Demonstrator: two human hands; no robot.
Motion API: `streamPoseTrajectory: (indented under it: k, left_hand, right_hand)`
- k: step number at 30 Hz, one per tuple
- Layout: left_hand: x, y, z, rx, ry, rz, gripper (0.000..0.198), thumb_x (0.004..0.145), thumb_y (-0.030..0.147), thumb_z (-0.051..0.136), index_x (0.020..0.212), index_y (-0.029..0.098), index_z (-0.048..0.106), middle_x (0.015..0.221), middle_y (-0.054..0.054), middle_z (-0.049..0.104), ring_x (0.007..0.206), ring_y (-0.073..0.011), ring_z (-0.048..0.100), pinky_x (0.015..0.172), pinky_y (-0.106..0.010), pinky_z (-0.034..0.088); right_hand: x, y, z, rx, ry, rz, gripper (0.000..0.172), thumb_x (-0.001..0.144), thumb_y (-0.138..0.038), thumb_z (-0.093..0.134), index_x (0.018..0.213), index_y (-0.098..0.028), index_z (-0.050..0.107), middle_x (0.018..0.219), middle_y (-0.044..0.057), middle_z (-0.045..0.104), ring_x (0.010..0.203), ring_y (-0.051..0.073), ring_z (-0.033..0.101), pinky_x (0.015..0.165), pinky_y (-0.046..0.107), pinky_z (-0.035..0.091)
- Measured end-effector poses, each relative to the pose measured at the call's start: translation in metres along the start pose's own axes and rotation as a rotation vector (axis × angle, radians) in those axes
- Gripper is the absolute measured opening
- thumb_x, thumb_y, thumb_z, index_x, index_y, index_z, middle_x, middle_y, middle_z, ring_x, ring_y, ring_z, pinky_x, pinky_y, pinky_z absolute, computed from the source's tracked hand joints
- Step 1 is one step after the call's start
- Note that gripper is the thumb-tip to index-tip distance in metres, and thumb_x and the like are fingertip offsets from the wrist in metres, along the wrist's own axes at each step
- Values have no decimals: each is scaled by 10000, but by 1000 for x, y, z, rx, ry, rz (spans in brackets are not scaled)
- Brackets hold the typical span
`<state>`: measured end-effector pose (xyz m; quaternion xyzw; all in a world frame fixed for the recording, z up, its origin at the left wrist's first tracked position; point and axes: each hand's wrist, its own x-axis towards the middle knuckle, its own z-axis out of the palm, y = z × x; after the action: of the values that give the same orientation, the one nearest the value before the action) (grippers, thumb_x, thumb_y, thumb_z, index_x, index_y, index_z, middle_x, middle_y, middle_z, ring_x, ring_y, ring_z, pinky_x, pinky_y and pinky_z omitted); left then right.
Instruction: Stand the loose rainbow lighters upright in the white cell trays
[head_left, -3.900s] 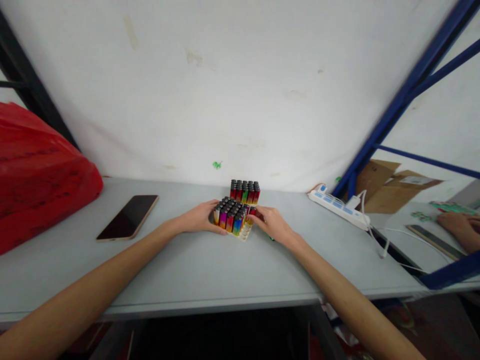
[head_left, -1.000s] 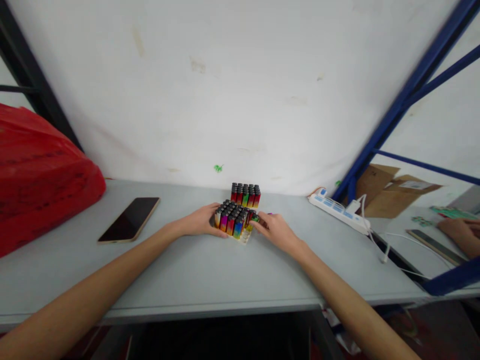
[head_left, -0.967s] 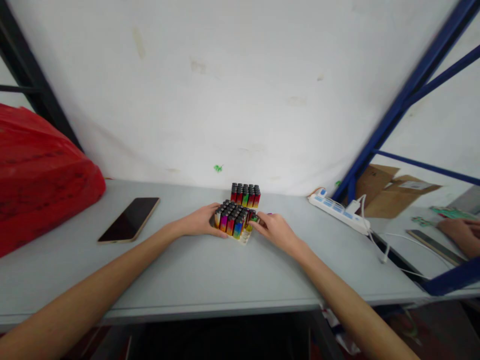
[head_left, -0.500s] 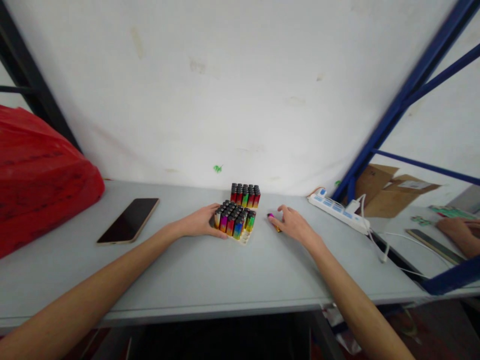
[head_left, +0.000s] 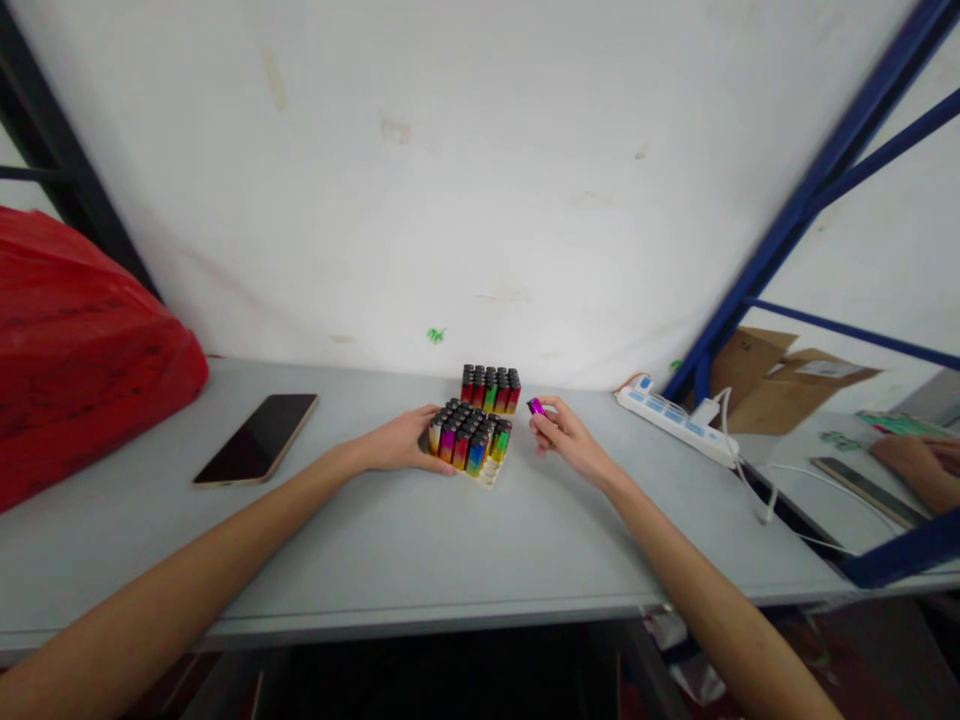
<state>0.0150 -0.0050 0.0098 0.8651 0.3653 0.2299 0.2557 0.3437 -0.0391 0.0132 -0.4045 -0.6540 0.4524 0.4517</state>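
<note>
Between the fingers of my right hand [head_left: 564, 436] is a purple lighter [head_left: 536, 407] with a black top, lifted off the table and tilted. My left hand [head_left: 403, 441] curls round the left side of a pale tray [head_left: 491, 474], thumb along the front and fingers toward the back. Colourful lighters [head_left: 462, 447] stand upright in that tray, black tops up, and several bare slots show at its front right corner. Directly behind stands a second block of upright lighters [head_left: 491, 391], mostly red, with some green and yellow. The lower end of the held lighter is hidden by my fingers.
A smartphone [head_left: 259, 440] lies at the left, near a red plastic bag [head_left: 90, 360]. On the right are a white power strip [head_left: 675, 425] with cables, a blue metal frame [head_left: 795, 210] and an opened cardboard box [head_left: 787, 385]. Another person's hand [head_left: 919, 470] shows at the far right.
My right hand has picked the purple lighter up off the table and turned it upward, moving slightly left toward the tray. My left hand stays at the tray.
</note>
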Motion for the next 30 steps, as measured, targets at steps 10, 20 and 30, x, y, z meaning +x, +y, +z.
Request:
streamPoseTrajectory:
  k: [10,20,30]
  left_hand:
    - [0,1,0,0,-8,-3,881,687,660,933,1405,223,672,1396,-94,736,1279,-392,690,1162,-461,507]
    - [0,1,-1,7,-11,-3,885,680,675,933,1397,227,671,1380,-96,742,1274,-385,687,1160,-455,509]
    - [0,-2,1,-3,-5,-19,933,680,681,930,1442,223,647,1423,-97,723,1307,-397,675,1174,-459,494]
  right_hand:
    - [-9,-11,27,-393,160,-160,561,954,-685,529,626,-244,415,598,-31,379,595,140,357,573,298,288]
    - [-8,-11,27,-545,258,-189,378,873,-468,557,614,-242,400,588,-35,394,592,134,363,592,298,277]
    - [-12,-18,26,-560,235,-241,462,958,-574,543,655,-239,445,577,-41,424,576,131,369,575,288,287]
